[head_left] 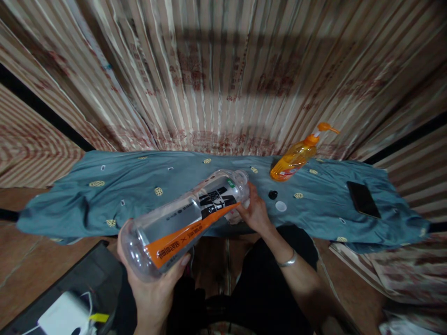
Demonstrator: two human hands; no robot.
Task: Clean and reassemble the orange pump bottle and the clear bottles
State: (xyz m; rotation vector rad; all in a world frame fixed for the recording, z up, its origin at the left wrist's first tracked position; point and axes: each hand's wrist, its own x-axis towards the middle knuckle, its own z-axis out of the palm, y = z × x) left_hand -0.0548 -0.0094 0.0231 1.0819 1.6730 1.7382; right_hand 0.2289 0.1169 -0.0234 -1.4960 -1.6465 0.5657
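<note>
Now, line by line, as I see it over my own arms.

Bottle: a clear plastic bottle [185, 223] with an orange-and-black label lies tilted across the near middle, base toward me at the lower left, neck pointing far and right, over the near edge of the cloth.

Left hand: my left hand [153, 284] cups the base from underneath, fingers and thumb curled round it, closed firmly on the plastic; held low like this it carries the weight.

Right hand: my right hand [254, 214] is at the neck end, fingers bent round the mouth of the bottle. I cannot tell whether a cap sits under them; the hand covers that part.

Why held so: one hand at each end keeps the bottle steady on its slant, off the cloth rather than resting on it.

Cloth: a blue-green cloth [104, 186] with small yellow motifs covers the low surface, running left to right in front of me.

Caps: a small black cap [273, 194] and a white round lid [281, 206] lie on the cloth just right of my right hand, close together but apart.

Pump bottle: an orange pump bottle [296, 158] stands leaning at the far right of the cloth, well clear of my hands.

Phone: a dark phone [363, 199] lies flat at the right end.

Backdrop: striped curtain [223, 70] hangs behind everything.

Near left: a white charger [63, 316] with cable sits by my left arm.
</note>
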